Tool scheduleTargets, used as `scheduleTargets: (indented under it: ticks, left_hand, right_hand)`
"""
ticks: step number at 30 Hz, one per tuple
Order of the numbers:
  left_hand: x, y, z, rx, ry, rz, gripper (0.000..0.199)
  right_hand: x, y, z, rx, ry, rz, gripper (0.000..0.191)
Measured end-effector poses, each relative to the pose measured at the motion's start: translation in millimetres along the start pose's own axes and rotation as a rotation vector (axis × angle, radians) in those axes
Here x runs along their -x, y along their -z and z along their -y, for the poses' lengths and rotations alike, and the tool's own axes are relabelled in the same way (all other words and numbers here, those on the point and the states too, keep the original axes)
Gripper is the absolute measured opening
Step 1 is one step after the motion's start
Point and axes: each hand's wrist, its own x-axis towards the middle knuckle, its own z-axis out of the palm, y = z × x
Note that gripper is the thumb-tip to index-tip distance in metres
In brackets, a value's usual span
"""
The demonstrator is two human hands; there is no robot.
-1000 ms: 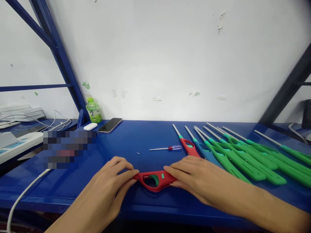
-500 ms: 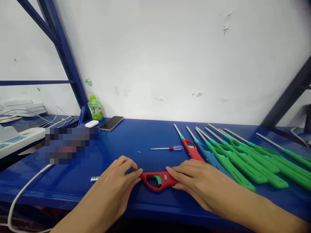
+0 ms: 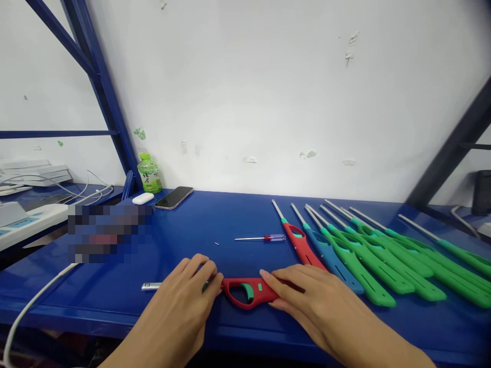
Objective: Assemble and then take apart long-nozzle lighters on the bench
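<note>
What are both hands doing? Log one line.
Left hand: gripping red lighter, front end | right hand: gripping its rear | screwdriver: lying beyond lighter

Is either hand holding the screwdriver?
No: the screwdriver lies on the blue table, while the left hand and right hand both grip the nearer red lighter.

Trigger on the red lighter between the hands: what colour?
The trigger is green, best seen in the head view.
</note>
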Motion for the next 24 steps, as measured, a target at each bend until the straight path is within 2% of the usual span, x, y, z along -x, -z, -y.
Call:
scheduleTargets:
  ticks: [6,9,12,16,19,21,24]
  left_hand:
    - [-3,4.7,0,0.056,-0.034,-0.132,0.033]
    - [-8,4.8,0,0.087,-0.041,-0.24,0.027]
    - [-11,5.4,-1,0.119,-0.06,-0.293,0.024]
    - [-9,8.1,8,0.146,-0.064,-0.274,0.029]
    - [-4,10.0,27,0.029,-0.016,-0.217,0.043]
    - [-2,10.7,39,-0.027,-0.021,-0.222,0.037]
    - [-4,10.5,45,0.035,-0.105,-0.24,0.027]
  right_hand:
    - [9,-1,0,-0.058,-0.143,0.017,0.045]
    - [8,3,0,-0.138,-0.191,0.067,0.042]
    - [9,6,1,-0.127,-0.21,0.077,0.041]
    - [15,5,2,-0.017,-0.189,-0.018,0.042]
    - [17,3,3,0.009,-0.185,-0.084,0.042]
    - [18,2,3,0.004,-0.189,-0.091,0.041]
    - [20,2,4,0.016,-0.203,-0.127,0.043]
